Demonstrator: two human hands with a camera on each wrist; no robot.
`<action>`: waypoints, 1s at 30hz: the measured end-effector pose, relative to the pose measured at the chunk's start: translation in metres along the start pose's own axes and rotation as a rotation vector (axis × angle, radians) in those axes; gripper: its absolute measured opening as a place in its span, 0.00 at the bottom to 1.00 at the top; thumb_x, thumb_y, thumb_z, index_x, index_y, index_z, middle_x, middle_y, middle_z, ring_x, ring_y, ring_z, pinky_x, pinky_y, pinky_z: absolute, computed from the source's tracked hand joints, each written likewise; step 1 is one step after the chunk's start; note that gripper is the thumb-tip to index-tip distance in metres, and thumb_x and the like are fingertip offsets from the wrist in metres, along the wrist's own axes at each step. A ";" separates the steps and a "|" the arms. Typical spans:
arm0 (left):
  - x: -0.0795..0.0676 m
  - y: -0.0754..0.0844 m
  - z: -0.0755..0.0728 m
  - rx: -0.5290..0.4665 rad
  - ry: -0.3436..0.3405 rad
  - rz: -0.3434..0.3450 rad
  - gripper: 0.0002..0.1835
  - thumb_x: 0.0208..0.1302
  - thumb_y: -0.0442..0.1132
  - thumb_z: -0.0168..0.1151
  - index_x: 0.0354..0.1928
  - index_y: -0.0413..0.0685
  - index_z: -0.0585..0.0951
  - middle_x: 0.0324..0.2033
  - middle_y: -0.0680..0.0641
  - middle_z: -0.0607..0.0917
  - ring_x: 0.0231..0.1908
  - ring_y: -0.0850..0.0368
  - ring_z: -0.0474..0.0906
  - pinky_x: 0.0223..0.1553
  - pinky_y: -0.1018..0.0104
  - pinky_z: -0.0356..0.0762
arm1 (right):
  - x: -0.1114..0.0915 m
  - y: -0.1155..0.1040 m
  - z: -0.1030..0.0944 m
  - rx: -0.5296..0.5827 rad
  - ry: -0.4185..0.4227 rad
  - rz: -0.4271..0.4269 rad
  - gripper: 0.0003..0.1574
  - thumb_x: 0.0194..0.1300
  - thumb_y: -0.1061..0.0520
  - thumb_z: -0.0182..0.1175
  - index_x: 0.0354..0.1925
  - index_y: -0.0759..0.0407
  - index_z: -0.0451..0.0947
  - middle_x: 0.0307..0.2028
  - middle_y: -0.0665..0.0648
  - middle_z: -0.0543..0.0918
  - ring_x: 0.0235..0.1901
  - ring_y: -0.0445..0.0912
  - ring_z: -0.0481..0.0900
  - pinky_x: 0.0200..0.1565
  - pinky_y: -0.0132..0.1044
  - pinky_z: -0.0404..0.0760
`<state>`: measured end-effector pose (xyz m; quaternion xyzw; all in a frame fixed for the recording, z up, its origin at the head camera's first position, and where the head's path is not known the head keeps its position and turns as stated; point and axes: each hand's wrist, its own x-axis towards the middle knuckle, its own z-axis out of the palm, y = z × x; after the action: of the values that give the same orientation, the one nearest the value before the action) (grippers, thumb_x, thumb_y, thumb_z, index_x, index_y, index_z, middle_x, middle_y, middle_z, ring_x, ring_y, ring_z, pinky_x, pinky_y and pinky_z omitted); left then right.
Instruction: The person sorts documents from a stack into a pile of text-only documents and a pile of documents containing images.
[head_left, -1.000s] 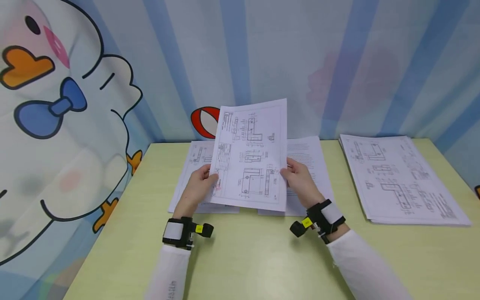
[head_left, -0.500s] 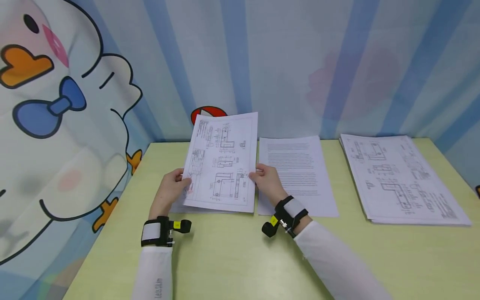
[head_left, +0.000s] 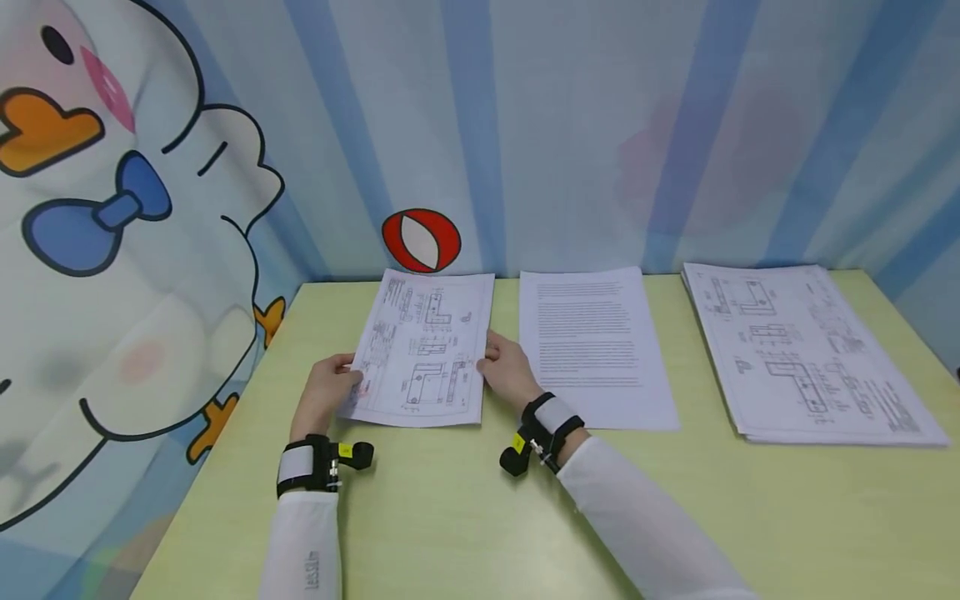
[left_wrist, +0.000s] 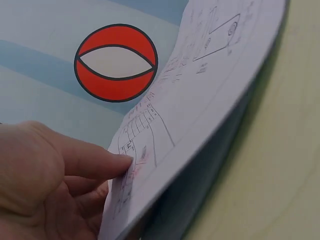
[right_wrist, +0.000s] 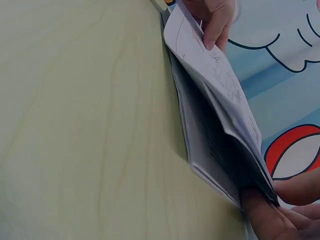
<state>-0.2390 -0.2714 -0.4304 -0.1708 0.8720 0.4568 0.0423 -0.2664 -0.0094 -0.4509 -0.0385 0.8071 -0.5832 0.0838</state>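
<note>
A few sheets printed with technical drawings (head_left: 427, 342) are held low over the left part of the table, close above other paper (right_wrist: 192, 135) lying there. My left hand (head_left: 324, 393) pinches their left edge, the thumb on top and fingers beneath, as the left wrist view shows. At the opposite edge my right hand (head_left: 512, 372) pinches the paper between thumb and fingers. From the right wrist view, the held sheets (right_wrist: 225, 85) bow upward, with a dark gap between them and the paper below.
A sheet of printed text (head_left: 592, 350) lies right of my right hand. Farther right is a thick stack of drawings (head_left: 810, 358). A curtain (head_left: 570, 133) with cartoon figures hangs behind the pale yellow-green table (head_left: 450, 517).
Both hands have carried the drawing sheets left and lowered them over the paper on the left. The text sheet is now uncovered.
</note>
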 end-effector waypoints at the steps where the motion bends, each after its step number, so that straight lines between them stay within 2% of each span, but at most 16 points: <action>1: 0.000 -0.001 0.000 0.001 0.015 0.001 0.23 0.64 0.37 0.48 0.60 0.40 0.67 0.47 0.40 0.73 0.41 0.50 0.69 0.32 0.69 0.65 | 0.000 0.000 0.000 -0.004 -0.005 -0.003 0.35 0.62 0.65 0.49 0.67 0.61 0.54 0.47 0.61 0.79 0.39 0.44 0.76 0.37 0.35 0.75; 4: 0.000 -0.004 0.002 -0.012 0.049 -0.007 0.21 0.62 0.36 0.50 0.58 0.39 0.70 0.45 0.40 0.74 0.40 0.50 0.69 0.31 0.69 0.65 | 0.000 -0.002 0.000 -0.015 -0.028 0.004 0.34 0.62 0.63 0.51 0.66 0.60 0.57 0.60 0.60 0.70 0.55 0.44 0.68 0.54 0.40 0.71; 6: 0.001 -0.006 0.002 -0.013 0.074 -0.001 0.21 0.62 0.37 0.51 0.57 0.38 0.71 0.45 0.39 0.75 0.40 0.49 0.69 0.34 0.68 0.65 | -0.001 -0.004 -0.001 -0.005 -0.052 0.012 0.34 0.62 0.61 0.52 0.66 0.58 0.57 0.63 0.59 0.66 0.58 0.44 0.65 0.56 0.40 0.68; 10: 0.003 -0.008 0.003 0.014 0.121 0.008 0.20 0.61 0.37 0.53 0.54 0.38 0.74 0.43 0.39 0.76 0.38 0.51 0.70 0.31 0.67 0.65 | -0.001 -0.005 -0.002 0.005 -0.112 0.013 0.38 0.64 0.54 0.53 0.69 0.51 0.52 0.67 0.57 0.59 0.64 0.45 0.56 0.63 0.42 0.59; 14: 0.002 -0.008 0.004 0.049 0.149 -0.001 0.19 0.61 0.38 0.54 0.53 0.38 0.75 0.43 0.39 0.77 0.37 0.50 0.71 0.30 0.67 0.66 | 0.000 -0.007 0.000 -0.020 -0.146 0.003 0.40 0.64 0.51 0.52 0.70 0.48 0.48 0.69 0.54 0.53 0.66 0.46 0.50 0.66 0.43 0.52; 16: 0.002 -0.008 0.004 0.056 0.141 -0.012 0.19 0.61 0.39 0.54 0.53 0.38 0.75 0.44 0.38 0.78 0.39 0.48 0.72 0.34 0.66 0.66 | 0.000 -0.008 0.002 -0.031 -0.148 -0.001 0.40 0.64 0.51 0.52 0.70 0.48 0.47 0.70 0.54 0.52 0.67 0.46 0.48 0.66 0.43 0.50; 22: -0.002 -0.006 0.003 0.084 0.130 -0.051 0.18 0.60 0.41 0.57 0.50 0.40 0.77 0.45 0.40 0.79 0.40 0.48 0.73 0.37 0.62 0.68 | 0.002 -0.008 0.007 -0.031 -0.111 -0.030 0.42 0.64 0.52 0.51 0.70 0.51 0.44 0.71 0.57 0.47 0.68 0.47 0.41 0.67 0.45 0.44; 27: -0.005 -0.004 0.002 0.097 0.133 -0.051 0.21 0.60 0.43 0.57 0.52 0.39 0.76 0.47 0.38 0.79 0.42 0.47 0.73 0.42 0.56 0.70 | 0.001 -0.009 0.007 -0.027 -0.089 -0.023 0.41 0.63 0.53 0.51 0.70 0.48 0.46 0.71 0.59 0.43 0.68 0.49 0.36 0.67 0.49 0.41; 30: -0.003 -0.006 0.002 0.078 0.130 -0.061 0.24 0.62 0.46 0.53 0.56 0.39 0.72 0.51 0.37 0.76 0.46 0.46 0.71 0.47 0.51 0.69 | 0.001 -0.009 -0.001 -0.013 -0.089 -0.032 0.39 0.62 0.55 0.51 0.69 0.47 0.51 0.71 0.60 0.42 0.68 0.49 0.36 0.67 0.50 0.40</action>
<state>-0.2341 -0.2717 -0.4355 -0.2248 0.8845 0.4088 0.0059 -0.2674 -0.0118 -0.4424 -0.0777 0.8055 -0.5771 0.1100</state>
